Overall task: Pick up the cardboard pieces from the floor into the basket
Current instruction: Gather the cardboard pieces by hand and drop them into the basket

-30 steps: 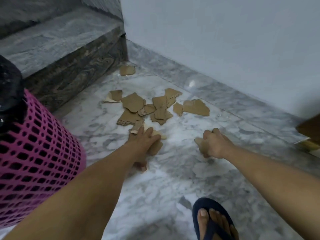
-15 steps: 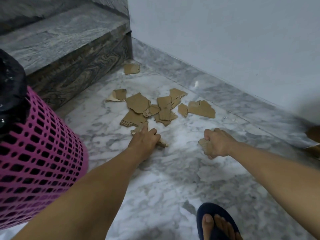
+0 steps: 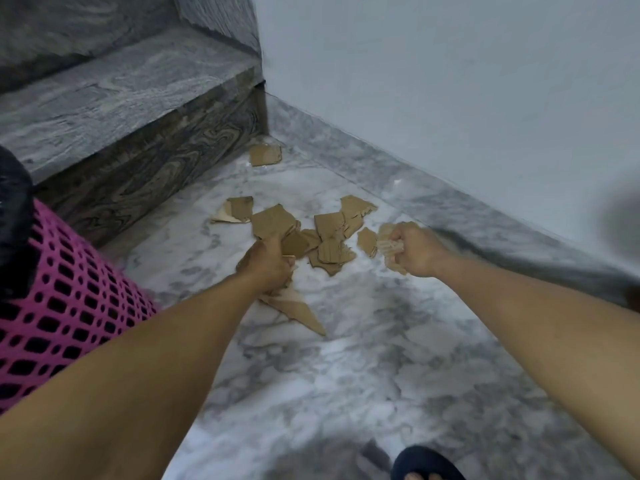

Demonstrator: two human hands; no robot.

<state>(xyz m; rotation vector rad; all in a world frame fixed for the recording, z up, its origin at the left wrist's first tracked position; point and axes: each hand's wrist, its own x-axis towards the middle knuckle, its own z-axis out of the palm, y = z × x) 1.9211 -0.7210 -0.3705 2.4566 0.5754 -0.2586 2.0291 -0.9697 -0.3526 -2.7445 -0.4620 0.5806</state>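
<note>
We reach w/ both arms over a grey-white marble floor (image 3: 346, 358) at the foot of a stone step (image 3: 131, 109). Our left hand (image 3: 266, 268) is curled tight on a bunch of cardboard scraps (image 3: 294, 306); a long pointed piece sticks out below the fist toward us, its tip down on the floor. Our right hand (image 3: 415, 251) is fisted round a crumpled, pale corrugated wad (image 3: 389, 245), which shows at the thumb side & under the knuckles; this part is blurred.

Loose cardboard pieces (image 3: 329, 237) lie scattered on the floor between & just beyond the two fists, the nearest ones touching or just beside the left knuckles. One more single scrap (image 3: 265, 154) sits well apart, in the corner where step meets wall (image 3: 450, 81).

The pink mesh basket (image 3: 59, 306), w/ a black liner (image 3: 14, 216) at its rim, stands at our left, beside the left forearm. A blue sandal (image 3: 426, 464) shows at bottom edge.
</note>
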